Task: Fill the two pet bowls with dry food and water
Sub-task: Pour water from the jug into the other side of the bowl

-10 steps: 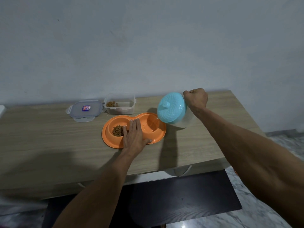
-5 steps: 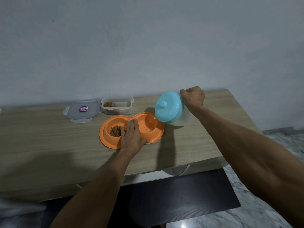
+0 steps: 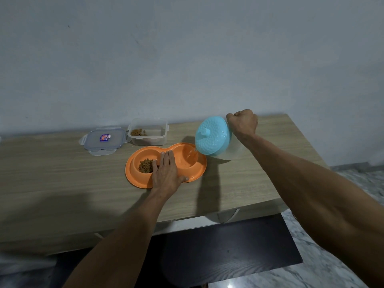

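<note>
Orange double bowl point(image 3: 166, 177) lies mid-table, left hand point(image 3: 166, 173) flat on it.

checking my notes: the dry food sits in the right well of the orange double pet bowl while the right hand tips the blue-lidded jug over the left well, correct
Wells are swapped. The head view shows the dry food in the left well of the orange double pet bowl, and the right hand tips the blue-lidded jug over the right well.

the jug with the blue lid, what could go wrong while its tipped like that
1. The jug is tilted steeply over the double bowl; its blue lid might slip off and dump water.
2. The stream lands near the right well's rim, so it could splash onto the table.
3. Overfilling might wet the kibble in the left well.
</note>
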The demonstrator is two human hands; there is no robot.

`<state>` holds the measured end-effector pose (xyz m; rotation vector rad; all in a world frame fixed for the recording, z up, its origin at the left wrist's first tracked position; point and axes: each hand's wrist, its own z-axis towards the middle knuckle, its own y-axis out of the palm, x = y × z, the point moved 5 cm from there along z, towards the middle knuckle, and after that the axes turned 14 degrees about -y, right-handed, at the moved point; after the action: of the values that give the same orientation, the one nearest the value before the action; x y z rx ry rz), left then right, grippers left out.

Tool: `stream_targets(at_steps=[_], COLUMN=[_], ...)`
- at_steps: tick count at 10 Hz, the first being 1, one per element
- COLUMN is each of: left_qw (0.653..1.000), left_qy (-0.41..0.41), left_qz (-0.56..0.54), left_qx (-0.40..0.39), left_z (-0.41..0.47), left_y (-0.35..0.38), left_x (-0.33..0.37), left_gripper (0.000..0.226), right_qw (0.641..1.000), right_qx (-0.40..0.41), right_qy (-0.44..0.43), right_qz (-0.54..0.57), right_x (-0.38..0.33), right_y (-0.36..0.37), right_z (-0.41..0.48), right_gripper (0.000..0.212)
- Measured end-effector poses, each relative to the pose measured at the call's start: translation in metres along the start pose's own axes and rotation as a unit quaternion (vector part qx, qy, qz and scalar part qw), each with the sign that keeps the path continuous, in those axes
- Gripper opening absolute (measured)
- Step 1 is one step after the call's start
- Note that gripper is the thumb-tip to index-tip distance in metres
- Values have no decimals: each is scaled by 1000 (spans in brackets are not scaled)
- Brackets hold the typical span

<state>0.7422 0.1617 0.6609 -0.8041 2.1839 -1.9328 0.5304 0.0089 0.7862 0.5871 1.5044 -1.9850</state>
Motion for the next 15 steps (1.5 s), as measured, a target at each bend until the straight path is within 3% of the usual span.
stream_targets(at_steps=[15], left_qw=[1000], left_qy=[-1], left_qz=[17], left_qx=[3], left_z=[1], left_y=[1], left_x=[1], left_gripper=[114], right_qw=[998], right_qx=[-20], right_qy=[-49], right_qz=[-27], right_x=[-13], right_y=[-2], right_z=[10], right_gripper=[39])
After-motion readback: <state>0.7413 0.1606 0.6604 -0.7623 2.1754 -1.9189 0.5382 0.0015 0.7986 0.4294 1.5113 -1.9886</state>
